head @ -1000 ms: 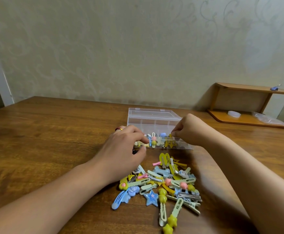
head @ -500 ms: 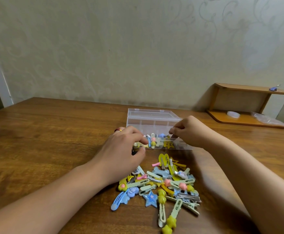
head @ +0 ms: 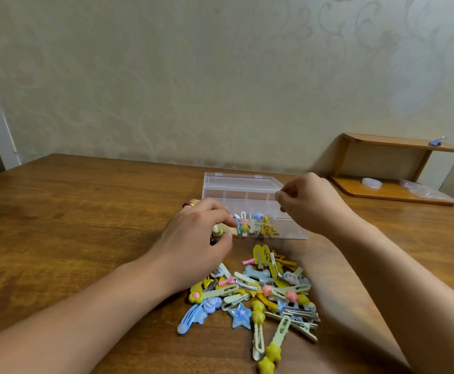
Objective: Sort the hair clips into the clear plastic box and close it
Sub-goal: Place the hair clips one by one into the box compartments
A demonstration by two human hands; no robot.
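A clear plastic box [head: 290, 228] stands open on the wooden table, its lid [head: 243, 180] tilted back behind it. Several coloured hair clips [head: 253, 226] sit in its front compartments. My left hand [head: 196, 238] grips the box's front left corner, fingers over the rim and thumb on the front wall. My right hand [head: 309, 203] is raised at the box's right side, fingers curled, and appears to pinch the lid's right corner. A pile of several loose hair clips [head: 261, 295] lies on the table in front of the box, between my forearms.
A small wooden shelf unit [head: 393, 168] stands at the back right against the wall, with a purple clip [head: 436, 142] on top and a white round object [head: 371, 182] and clear plastic bag [head: 420, 188] on its base. Bare wooden table [head: 72, 225] spreads to the left.
My right hand has lifted from the front compartments up and right to the lid's right corner. My left hand has stayed at the box's left front corner.
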